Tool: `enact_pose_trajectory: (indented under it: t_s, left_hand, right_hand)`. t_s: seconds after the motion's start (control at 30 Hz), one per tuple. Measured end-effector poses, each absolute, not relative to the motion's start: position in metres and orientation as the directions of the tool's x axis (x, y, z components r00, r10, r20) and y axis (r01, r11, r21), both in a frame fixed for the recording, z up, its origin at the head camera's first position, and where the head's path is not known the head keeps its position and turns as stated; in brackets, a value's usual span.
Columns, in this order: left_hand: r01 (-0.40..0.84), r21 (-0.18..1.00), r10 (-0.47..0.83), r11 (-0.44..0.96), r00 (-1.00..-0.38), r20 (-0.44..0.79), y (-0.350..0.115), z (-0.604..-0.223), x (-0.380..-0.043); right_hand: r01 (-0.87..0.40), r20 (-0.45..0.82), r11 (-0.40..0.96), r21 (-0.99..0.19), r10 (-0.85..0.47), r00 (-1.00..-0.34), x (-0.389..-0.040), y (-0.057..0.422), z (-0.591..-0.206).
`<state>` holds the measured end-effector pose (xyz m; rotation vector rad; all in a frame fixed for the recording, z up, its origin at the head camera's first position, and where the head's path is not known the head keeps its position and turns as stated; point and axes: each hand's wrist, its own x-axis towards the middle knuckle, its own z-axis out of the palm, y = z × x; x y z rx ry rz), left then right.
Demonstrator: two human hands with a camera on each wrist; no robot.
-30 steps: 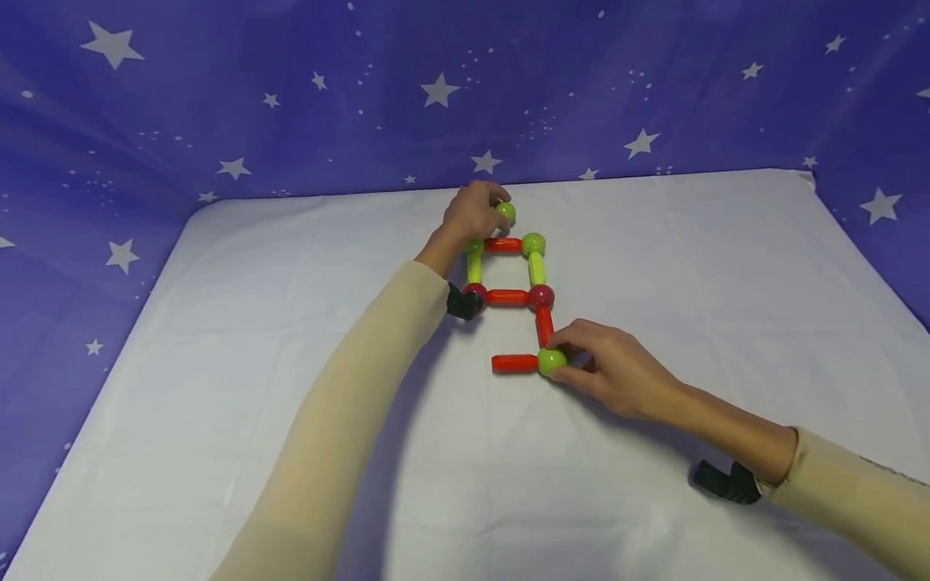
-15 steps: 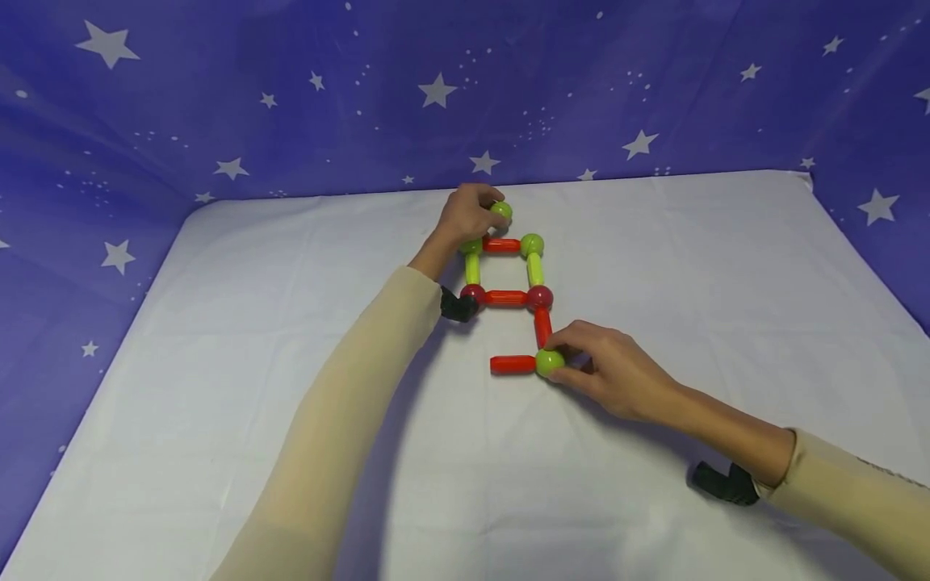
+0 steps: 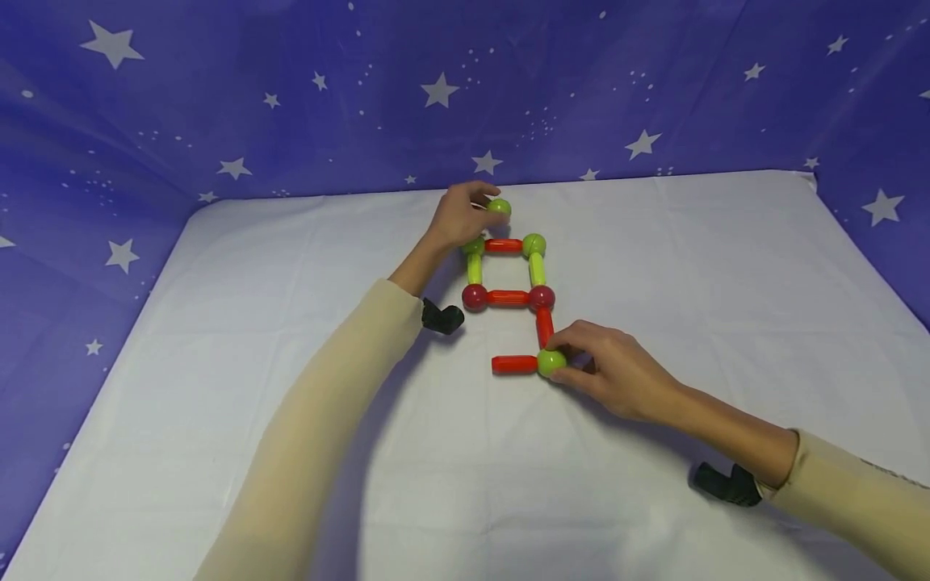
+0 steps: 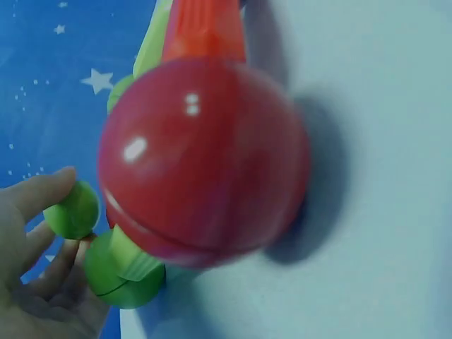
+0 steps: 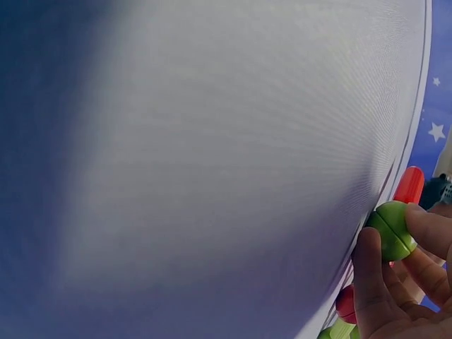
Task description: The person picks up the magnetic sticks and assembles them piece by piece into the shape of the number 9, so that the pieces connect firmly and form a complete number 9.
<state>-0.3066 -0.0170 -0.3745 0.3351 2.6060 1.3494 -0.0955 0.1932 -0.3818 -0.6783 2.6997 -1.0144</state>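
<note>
My left hand (image 3: 459, 216) pinches a loose green ball (image 3: 499, 208) between thumb and fingers, just behind the square of balls and rods. That square has green balls at its back corners, red balls at its front corners, two red rods (image 3: 507, 298) across and two yellow-green rods (image 3: 537, 269) at the sides. Another red rod (image 3: 545, 326) runs forward from the right red ball (image 3: 541, 298) to a green ball (image 3: 551, 363), which my right hand (image 3: 617, 371) pinches. From this ball a red rod (image 3: 514, 365) points left, its far end free. A red ball (image 4: 205, 162) fills the left wrist view.
A white cloth (image 3: 218, 387) covers the table. Blue sheeting with silver stars (image 3: 439, 89) stands along the back and both sides. Dark wrist mounts (image 3: 441, 317) hang below both sleeves.
My left hand and forearm have drifted slightly left with the green ball, so the left front red ball shows fully. The right hand stays where it was.
</note>
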Motion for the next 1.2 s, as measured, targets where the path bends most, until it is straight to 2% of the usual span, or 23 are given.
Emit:
enact_pose_trajectory:
  t_s: [0.6, 0.8, 1.0, 1.2]
  left_hand:
    - [0.216, 0.864, 0.379, 0.455, -0.925, 0.032, -0.025, -0.363, -0.266]
    - [0.168, 0.915, 0.41, 0.366, -0.912, 0.004, -0.035, -0.359, -0.242]
    - [0.145, 0.919, 0.43, 0.366, -0.902, -0.029, -0.039, -0.355, -0.22]
    - [0.072, 0.947, 0.436, 0.312, -0.897, -0.076, -0.042, -0.351, -0.201]
  right_hand:
    - [-0.367, 0.002, 0.67, -0.645, -0.479, -0.878, -0.096, 0.198, -0.382]
    - [-0.361, -0.009, 0.66, -0.659, -0.487, -0.873, -0.095, 0.195, -0.382]
    - [-0.368, -0.012, 0.676, -0.638, -0.487, -0.873, -0.096, 0.195, -0.38]
    - [-0.374, -0.01, 0.677, -0.633, -0.49, -0.872, -0.096, 0.195, -0.381]
